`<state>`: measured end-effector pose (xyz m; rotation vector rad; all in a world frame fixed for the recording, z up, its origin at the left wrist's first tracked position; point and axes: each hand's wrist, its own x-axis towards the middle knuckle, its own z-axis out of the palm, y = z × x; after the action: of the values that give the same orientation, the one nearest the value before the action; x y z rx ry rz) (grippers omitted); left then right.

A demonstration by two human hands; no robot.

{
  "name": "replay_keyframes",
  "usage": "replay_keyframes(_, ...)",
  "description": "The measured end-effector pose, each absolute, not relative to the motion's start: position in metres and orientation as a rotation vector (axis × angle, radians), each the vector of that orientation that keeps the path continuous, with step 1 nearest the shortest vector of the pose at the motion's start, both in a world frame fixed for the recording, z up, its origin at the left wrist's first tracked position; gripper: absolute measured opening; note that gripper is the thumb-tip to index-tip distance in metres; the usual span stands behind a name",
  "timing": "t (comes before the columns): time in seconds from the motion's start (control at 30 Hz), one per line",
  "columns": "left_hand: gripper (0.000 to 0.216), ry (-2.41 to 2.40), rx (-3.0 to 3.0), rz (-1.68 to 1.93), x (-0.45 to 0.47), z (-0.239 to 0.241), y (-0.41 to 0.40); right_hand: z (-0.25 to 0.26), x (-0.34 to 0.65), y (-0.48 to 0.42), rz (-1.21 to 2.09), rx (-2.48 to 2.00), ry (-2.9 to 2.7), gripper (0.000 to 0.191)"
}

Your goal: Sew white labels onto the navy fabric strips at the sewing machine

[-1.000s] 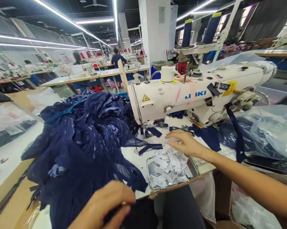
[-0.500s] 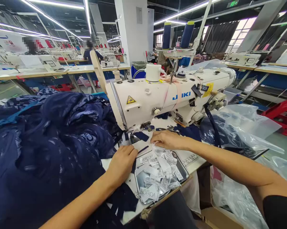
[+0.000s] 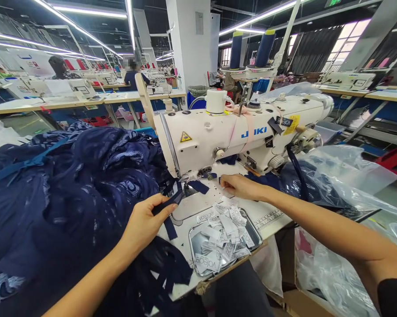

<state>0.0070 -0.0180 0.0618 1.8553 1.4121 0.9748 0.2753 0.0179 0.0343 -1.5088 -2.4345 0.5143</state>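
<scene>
My left hand (image 3: pixel 148 222) pinches a narrow navy fabric strip (image 3: pixel 169 202) between thumb and fingers, just left of the needle area of the white sewing machine (image 3: pixel 201 136). Over the machine bed, my right hand (image 3: pixel 240 186) is closed with curled fingertips; what they hold, if anything, is hidden. A small navy scrap (image 3: pixel 198 186) lies on the bed between the hands. Nearer to me, a metal tray (image 3: pixel 192 246) contains many white printed labels (image 3: pixel 226 226), piled loosely.
A large heap of navy patterned fabric (image 3: pixel 69 202) covers the left side. Clear plastic bags (image 3: pixel 343 176) lie at the right, with an open cardboard box (image 3: pixel 299 301) below. Two navy thread cones (image 3: pixel 236 50) stand behind the machine. Other people sit farther back.
My left hand has moved left, away from the tray, drawing the navy strip with it. My right hand has shifted off the labels toward the machine. The view has turned slightly left.
</scene>
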Motion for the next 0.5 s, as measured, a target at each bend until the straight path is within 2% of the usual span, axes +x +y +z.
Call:
replay_keyframes(0.2,0.021,1.33,1.831,0.989,0.016,0.06,-0.029,0.035,0.269,0.006,0.371,-1.461,-2.521,0.004)
replay_keyframes(0.3,0.02,1.327,1.807,0.989,0.012,0.067,-0.041,0.036,0.258,0.004,0.312,-1.406,-2.604,0.008)
replay_keyframes(0.5,0.022,1.346,1.717,0.94,0.001,0.079,-0.053,0.035,0.249,0.013,0.573,-1.251,-2.733,0.009)
